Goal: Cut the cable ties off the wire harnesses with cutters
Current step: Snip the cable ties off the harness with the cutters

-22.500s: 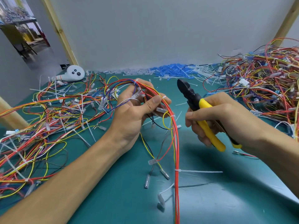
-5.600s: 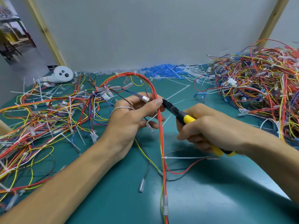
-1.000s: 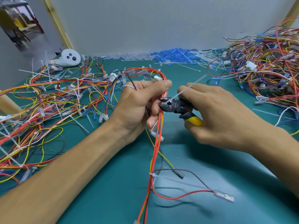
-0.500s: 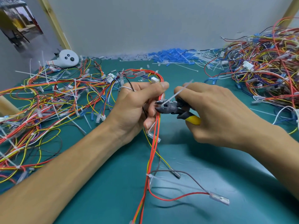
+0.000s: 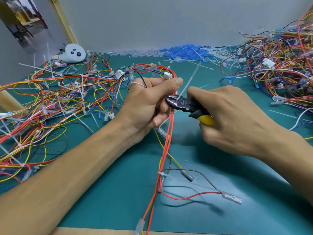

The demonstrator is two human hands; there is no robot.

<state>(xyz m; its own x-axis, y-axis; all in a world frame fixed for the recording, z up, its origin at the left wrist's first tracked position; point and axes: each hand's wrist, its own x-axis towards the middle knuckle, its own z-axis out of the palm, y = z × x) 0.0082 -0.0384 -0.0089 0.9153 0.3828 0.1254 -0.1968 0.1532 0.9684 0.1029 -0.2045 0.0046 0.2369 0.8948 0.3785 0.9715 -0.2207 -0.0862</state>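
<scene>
My left hand (image 5: 145, 106) grips a wire harness (image 5: 166, 146) of red, orange and yellow wires that loops over the fingers and hangs down to the table's front edge. My right hand (image 5: 232, 117) holds yellow-handled cutters (image 5: 184, 106) whose dark jaws touch the harness just below my left thumb. A white cable tie (image 5: 188, 83) sticks up and to the right from the jaws. A second white tie (image 5: 160, 173) binds the harness lower down.
A tangle of loose harnesses (image 5: 50, 102) covers the green mat (image 5: 220, 209) at the left, another heap (image 5: 279, 65) at the right. Cut white and blue tie scraps (image 5: 183, 51) lie along the back wall. A white device (image 5: 73, 54) sits at back left.
The cutters have slid a little left, so their jaws now sit against the harness at the tie. My left hand holds the harness as before.
</scene>
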